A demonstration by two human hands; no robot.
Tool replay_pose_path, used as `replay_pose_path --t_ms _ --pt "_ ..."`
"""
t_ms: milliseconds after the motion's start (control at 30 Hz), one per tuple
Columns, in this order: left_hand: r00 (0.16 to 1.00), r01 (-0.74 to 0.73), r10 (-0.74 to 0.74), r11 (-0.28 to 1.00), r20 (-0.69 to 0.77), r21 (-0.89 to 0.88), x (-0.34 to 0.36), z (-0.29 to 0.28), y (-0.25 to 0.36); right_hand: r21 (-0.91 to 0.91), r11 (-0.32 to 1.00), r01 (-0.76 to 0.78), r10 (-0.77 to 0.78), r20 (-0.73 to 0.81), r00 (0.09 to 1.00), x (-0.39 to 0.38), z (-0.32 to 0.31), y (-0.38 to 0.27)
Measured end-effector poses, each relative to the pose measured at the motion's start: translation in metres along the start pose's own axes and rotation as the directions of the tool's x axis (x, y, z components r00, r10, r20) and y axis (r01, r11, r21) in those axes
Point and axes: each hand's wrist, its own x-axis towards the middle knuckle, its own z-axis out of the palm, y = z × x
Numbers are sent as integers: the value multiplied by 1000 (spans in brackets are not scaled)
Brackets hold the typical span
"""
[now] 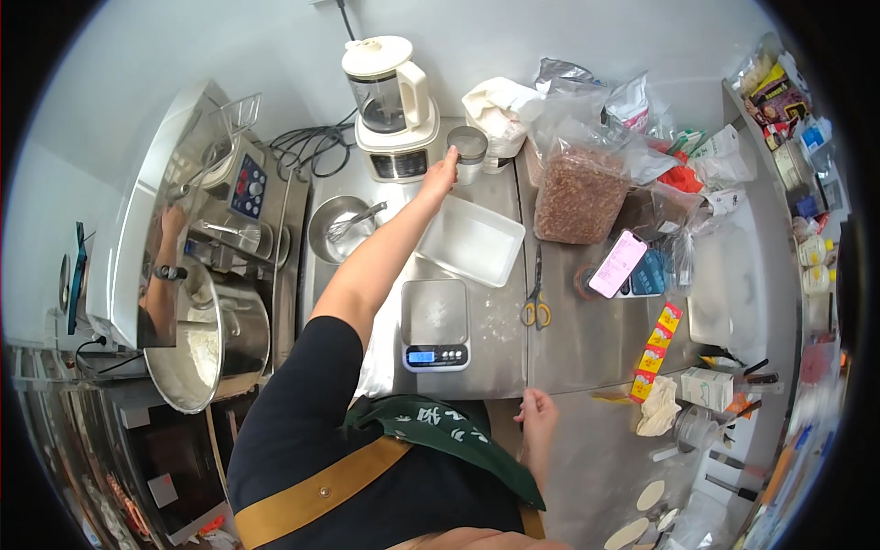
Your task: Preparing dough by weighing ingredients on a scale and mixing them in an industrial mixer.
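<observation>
My left arm stretches across the steel worktop. Its hand [441,172] is closed at the near side of a round cup-like container [468,147] with a grey top, thumb at its rim; the other fingers are mostly hidden. Beneath the forearm's right side lies a white rectangular tray [472,240]. A kitchen scale [435,325] with a lit blue display stands nearer me. Left of the forearm is a metal bowl [344,229] with a whisk [357,221] in it. My right hand [538,412] hangs by the worktop's front edge, fingers loosely curled, with nothing visible in them.
A cream blender [390,101] stands at the back. Scissors [536,298], a phone [618,264] and a bag of brown granules [581,192] are on the right. At left, a mixer bowl [220,339] holds white flour-like powder. White powder dusts the worktop near the tray.
</observation>
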Motion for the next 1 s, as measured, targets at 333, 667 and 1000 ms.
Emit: replay_pose_path --t_ms 333,667,1000 --pt "972 223 -233 955 29 194 55 -10 -34 -61 996 66 -65 13 998 13 -6 1" --pt "799 -542 585 800 -138 259 -162 -15 -13 -250 943 222 -122 360 925 48 64 -32" --pt "596 197 -74 979 -800 56 -486 -212 -158 -329 801 501 -71 778 625 25 197 -34"
